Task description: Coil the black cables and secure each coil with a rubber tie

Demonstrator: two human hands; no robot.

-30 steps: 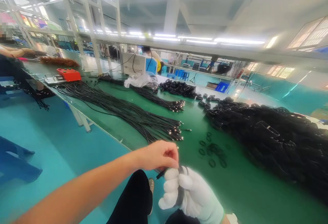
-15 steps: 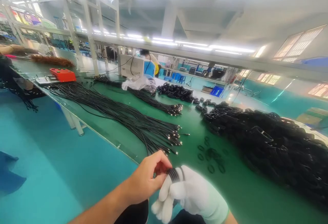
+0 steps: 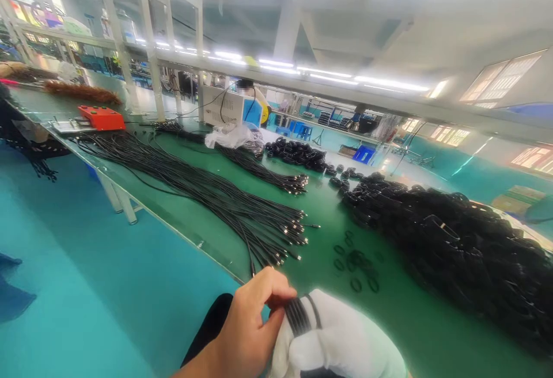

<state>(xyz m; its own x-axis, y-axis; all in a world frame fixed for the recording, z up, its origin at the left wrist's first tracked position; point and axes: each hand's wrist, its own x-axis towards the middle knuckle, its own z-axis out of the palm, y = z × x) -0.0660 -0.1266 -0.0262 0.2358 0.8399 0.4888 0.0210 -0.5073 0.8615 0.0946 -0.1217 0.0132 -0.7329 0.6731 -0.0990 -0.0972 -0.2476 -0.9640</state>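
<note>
My left hand (image 3: 254, 317), bare, has its thumb and index finger pinched together at the edge of a stack of black rings (image 3: 298, 316). The rings sit around a finger of my right hand (image 3: 341, 332), which wears a white glove; one ring lies a little apart from the others, nearer the knuckle. The gloved thumb is folded in, and the lower fingers run out of the frame, so what they hold, if anything, is hidden. More loose black rings (image 3: 355, 284) lie on the green tabletop (image 3: 317, 265) beyond my hands.
Black cables (image 3: 207, 193) with metal plugs stretch along the table's left side, a second bundle (image 3: 263, 173) behind. A heap of coiled black cables (image 3: 466, 245) covers the right. Further off are a red device (image 3: 101, 117), a plastic bag (image 3: 231, 136) and a white machine (image 3: 222, 107).
Both hands have moved slightly down and to the right in view, still together at the rings. More of the gloved fingers is now cut off by the frame's lower edge.
</note>
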